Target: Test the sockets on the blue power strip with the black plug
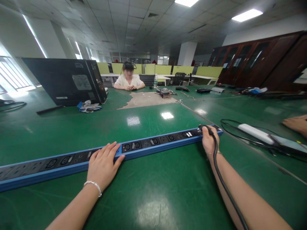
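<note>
A long blue power strip [153,150] with a row of black sockets lies slantwise across the green table. My left hand [103,163] rests flat over the middle of the strip, its fingers stretched across the top and its thumb by the near side. Toward the strip's right end, my right hand [209,140] is closed around the plug [200,127] of a thick black cable [217,163]. The plug is at the sockets there; whether it is seated cannot be seen behind my fingers. From the hand, the cable runs down along my right forearm.
A white power strip [255,133] with black cables lies at right, near another person's hand [297,124]. A black computer case [69,81], gloves [88,106] and a dark flat bar [50,109] are at left. Another person [129,78] sits across the table [153,195].
</note>
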The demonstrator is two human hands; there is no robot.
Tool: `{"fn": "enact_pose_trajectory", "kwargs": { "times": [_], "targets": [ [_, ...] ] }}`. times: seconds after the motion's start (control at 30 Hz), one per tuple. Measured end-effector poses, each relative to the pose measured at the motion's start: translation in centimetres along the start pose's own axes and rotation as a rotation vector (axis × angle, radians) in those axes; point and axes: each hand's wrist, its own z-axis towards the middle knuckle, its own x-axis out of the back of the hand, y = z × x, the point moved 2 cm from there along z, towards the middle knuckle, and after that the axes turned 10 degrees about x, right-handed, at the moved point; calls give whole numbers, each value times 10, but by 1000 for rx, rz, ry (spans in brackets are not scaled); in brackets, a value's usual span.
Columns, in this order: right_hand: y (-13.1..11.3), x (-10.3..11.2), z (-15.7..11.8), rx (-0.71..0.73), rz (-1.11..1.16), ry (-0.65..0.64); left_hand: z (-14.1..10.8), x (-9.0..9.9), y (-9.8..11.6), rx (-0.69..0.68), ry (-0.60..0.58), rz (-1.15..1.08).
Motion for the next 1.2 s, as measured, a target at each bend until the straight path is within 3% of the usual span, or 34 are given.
{"fn": "enact_pose_trajectory", "kwargs": {
  "times": [0.17, 0.5, 0.97, 1.2],
  "targets": [
    [28, 12, 9, -49, -77, -44, 0, -1, 0, 2, -3, 5],
    [18, 4, 9, 76, -162, -134, 0, -1, -2, 15, -14, -40],
    [23, 0, 4, -31, -197, -171, 0, 0, -1, 12, -4, -41],
    [30, 4, 7, 49, -273, -213, 0, 0, -1, 12, -11, -61]
  ]
}}
